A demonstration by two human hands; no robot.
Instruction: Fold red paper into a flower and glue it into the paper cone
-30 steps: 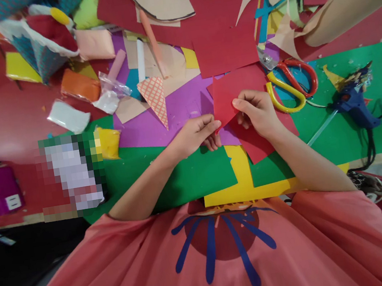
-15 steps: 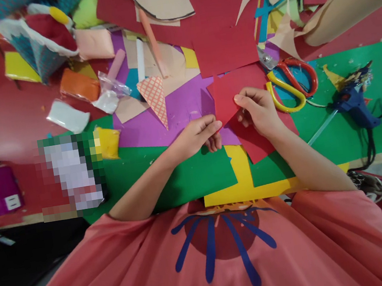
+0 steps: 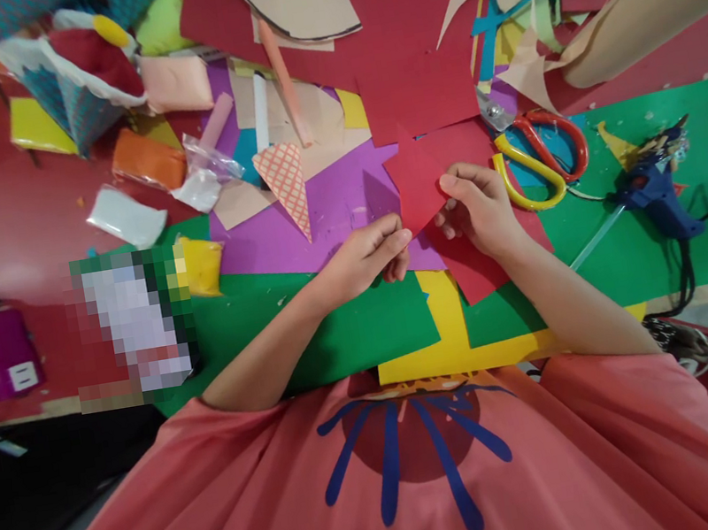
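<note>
Between my two hands is a small piece of red paper (image 3: 417,188), raised over the purple sheet (image 3: 346,212). My left hand (image 3: 369,253) pinches its lower left corner between thumb and fingers. The thumb and fingertips of my right hand (image 3: 477,202) close on its right edge. Beneath and behind my right hand lie more red paper pieces (image 3: 480,272). Scissors (image 3: 531,152) with one red and one yellow handle rest just right of that hand. A small cone with a checked pattern (image 3: 286,186) lies to the left of the held paper.
A blue glue gun (image 3: 658,194) with its cord lies on the green sheet (image 3: 694,121) at right. Clay packets, such as an orange one (image 3: 147,159), lie at left. Paper scraps and a rolled beige sheet (image 3: 649,3) fill the far right. A large red sheet (image 3: 408,14) lies behind.
The held red paper has turned slightly, and its top edge now looks more pointed. My right hand has shifted a little to the right.
</note>
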